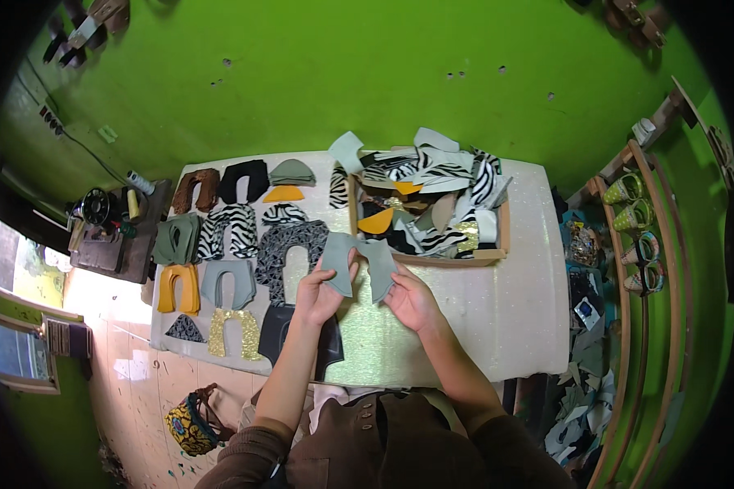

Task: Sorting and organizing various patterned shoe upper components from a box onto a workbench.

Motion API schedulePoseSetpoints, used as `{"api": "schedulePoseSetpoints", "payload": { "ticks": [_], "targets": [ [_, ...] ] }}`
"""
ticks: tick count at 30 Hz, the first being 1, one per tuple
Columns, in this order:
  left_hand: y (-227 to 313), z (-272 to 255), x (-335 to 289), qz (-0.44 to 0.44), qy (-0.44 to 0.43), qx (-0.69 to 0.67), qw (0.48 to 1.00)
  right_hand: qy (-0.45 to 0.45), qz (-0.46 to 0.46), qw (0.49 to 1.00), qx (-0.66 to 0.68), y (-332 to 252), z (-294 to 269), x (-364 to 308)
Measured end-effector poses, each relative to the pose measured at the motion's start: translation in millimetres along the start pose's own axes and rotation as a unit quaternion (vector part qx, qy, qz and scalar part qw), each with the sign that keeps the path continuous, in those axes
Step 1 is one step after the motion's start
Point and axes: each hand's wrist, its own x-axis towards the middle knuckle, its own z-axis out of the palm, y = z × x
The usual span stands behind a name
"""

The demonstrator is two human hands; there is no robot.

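A white tabletop (497, 310) stands by a bright green wall (342, 73), over a pale tiled floor (122, 391). The left hand (320, 295) and the right hand (412, 301) both pinch 1 soft grey piece (359, 259), shaped like an arch, just above the tabletop. Flat arch pieces (236, 244) lie in rows to the left. A wooden box (432, 212) holds striped scraps.

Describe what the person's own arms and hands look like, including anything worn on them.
Both forearms are bare, with dark brown knitted sleeves pushed up to about the elbows. The left hand and right hand wear no gloves. No rings, watch or bracelet can be made out at this size.
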Motion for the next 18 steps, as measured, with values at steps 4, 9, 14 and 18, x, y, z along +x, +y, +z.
{"api": "schedulePoseSetpoints", "payload": {
  "ticks": [4, 9, 14, 18],
  "targets": [
    [35.5, -18.2, -23.9, 0.006, 0.032, -0.017, 0.999, 0.018, 0.034, 0.999, -0.007, 37.9, 15.3, 12.6],
    [97.6, -40.8, -55.9, 0.01, 0.022, 0.033, 0.999, 0.014, 0.047, 0.999, -0.014, 93.5, 41.3, 39.5],
    [163.1, -69.2, -78.4, 0.035, 0.079, 0.051, 0.995, 0.034, 0.079, 0.996, -0.035, 150.1, 76.0, 68.3],
    [200.3, -97.8, -91.8, 0.051, 0.099, 0.043, 0.993, 0.031, 0.099, 0.994, -0.042, 194.8, 86.9, 94.3]
  ]
}}
